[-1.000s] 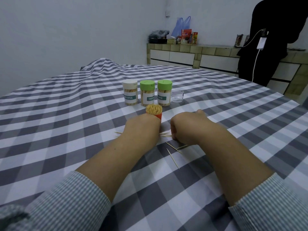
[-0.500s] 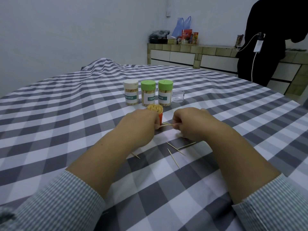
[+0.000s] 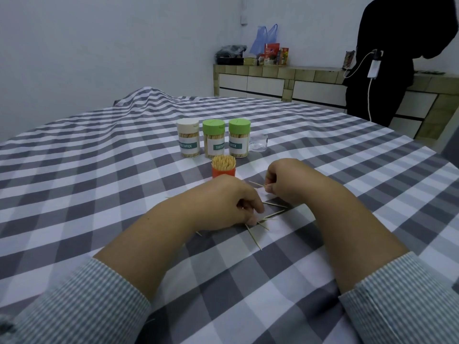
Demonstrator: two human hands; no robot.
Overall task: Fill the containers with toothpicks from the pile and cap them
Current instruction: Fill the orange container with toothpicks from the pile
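In the head view, a few loose toothpicks (image 3: 253, 236) are seen scattered on the checked cloth (image 3: 99, 194) at centre frame, below an open orange container (image 3: 223, 168) packed with picks. Three capped jars (image 3: 213, 139) stand above it. A pick is pinched by the right hand (image 3: 290, 181); the left hand (image 3: 223, 202) is curled, fingertips pressed on picks. Light, thin, easily snapped, they are judged best pinched mid-shaft.
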